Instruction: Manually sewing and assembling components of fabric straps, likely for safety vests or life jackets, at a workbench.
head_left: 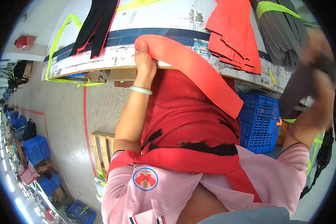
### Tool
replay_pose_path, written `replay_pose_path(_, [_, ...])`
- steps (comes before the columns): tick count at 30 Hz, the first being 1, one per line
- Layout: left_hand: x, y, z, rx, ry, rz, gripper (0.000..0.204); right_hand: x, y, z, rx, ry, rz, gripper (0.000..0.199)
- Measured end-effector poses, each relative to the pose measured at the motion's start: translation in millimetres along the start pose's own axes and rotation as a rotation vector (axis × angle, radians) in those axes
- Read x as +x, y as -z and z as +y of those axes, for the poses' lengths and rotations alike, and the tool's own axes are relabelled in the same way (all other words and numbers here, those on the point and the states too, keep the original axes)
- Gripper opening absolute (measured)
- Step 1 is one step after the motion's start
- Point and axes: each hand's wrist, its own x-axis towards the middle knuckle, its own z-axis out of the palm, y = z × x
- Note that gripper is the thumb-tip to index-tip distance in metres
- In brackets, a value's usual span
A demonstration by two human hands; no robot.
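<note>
A long curved coral-red strip [192,67], flat like fabric or foam, hangs slantwise over the table's front edge and my red apron. My left hand [143,63] grips its rounded left end, the thumb on top, with a pale bangle on the wrist. At the far right, my right hand [317,48] is smeared by motion. It is closed on a dark grey strip [296,91] that hangs down beside my forearm. Just left of that hand, a stack of grey strips [278,33] lies on the table, tied with a yellow-green band.
A pile of coral-red strips [235,41] overhangs the white worn table [156,18]. Black strips with red edges [95,28] and a yellow-green band [59,35] lie to the left. A blue crate [259,123] stands below at right; a wooden pallet [100,149] is on the floor.
</note>
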Motion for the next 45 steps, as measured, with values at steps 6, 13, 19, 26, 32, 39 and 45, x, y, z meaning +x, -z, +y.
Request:
replay_pose_path(6, [-58,-30,15,-0.042,-0.074,-0.18,0.033,-15,-226,62,0.392,-0.065,-0.412,0.04])
replay_pose_path(13, [-86,-16,40,-0.188,-0.078,-0.217,0.039,-34,-277,47,0.238,-0.243,-0.382,0.045])
replay_pose_path(19, [-89,-6,48,-0.111,-0.029,-0.232,0.037,-26,-270,31,0.589,-0.359,-0.334,0.034])
replay_pose_path(26, [-103,-9,52,-0.178,-0.008,-0.235,0.039,-28,-283,34,0.514,-0.313,-0.273,0.029])
replay_pose_path(32, [-101,-5,46,-0.048,-0.057,-0.3,0.041,-31,-287,39,0.533,-0.319,-0.269,0.031])
replay_pose_path(39, [-102,5,37,-0.016,0.007,-0.32,0.043,-41,-285,34,0.659,-0.473,-0.403,0.033])
replay_pose_path(45, [-69,37,67,0.138,0.189,-0.332,0.032,-53,-281,35,0.522,-0.435,-0.442,0.034])
